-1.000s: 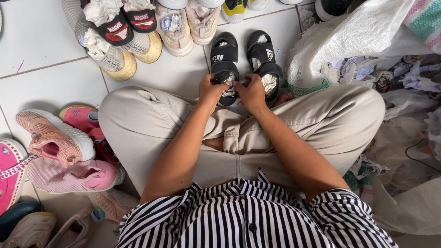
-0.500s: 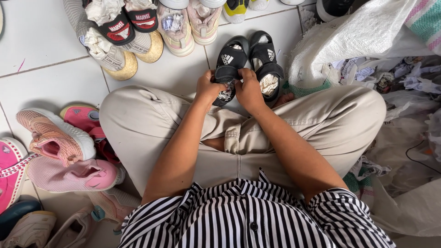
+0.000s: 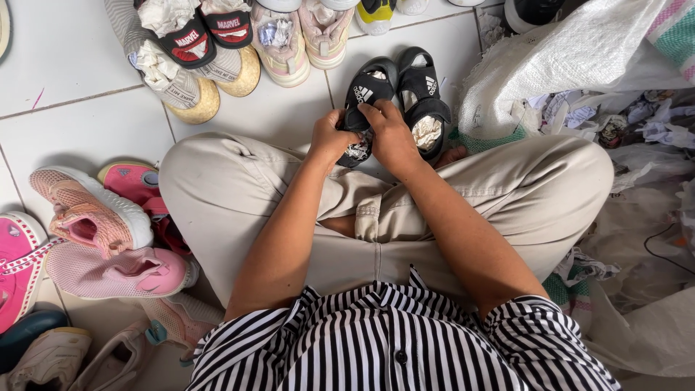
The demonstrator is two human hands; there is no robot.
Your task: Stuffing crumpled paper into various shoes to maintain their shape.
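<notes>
1. Head view: a person sits cross-legged on a white tiled floor (image 3: 79, 123). Both hands meet at a small black sandal (image 3: 365, 94) just past the knees.
2. The left hand (image 3: 331, 137) has its grip closed around the sandal's heel; the right hand (image 3: 387, 134) pinches crumpled paper (image 3: 358, 150) stuffed inside.
3. Its black twin sandal (image 3: 426, 98) lies touching alongside.
4. A white woven sack (image 3: 579, 58) bulges on the right, its top cut off.
5. Pink shoes (image 3: 94, 217) cluster on the left; some are cropped by the edge.

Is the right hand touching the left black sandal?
Touching. The head view shows the right hand lying across the left black sandal, fingers on its strap, with no gap visible.
</notes>
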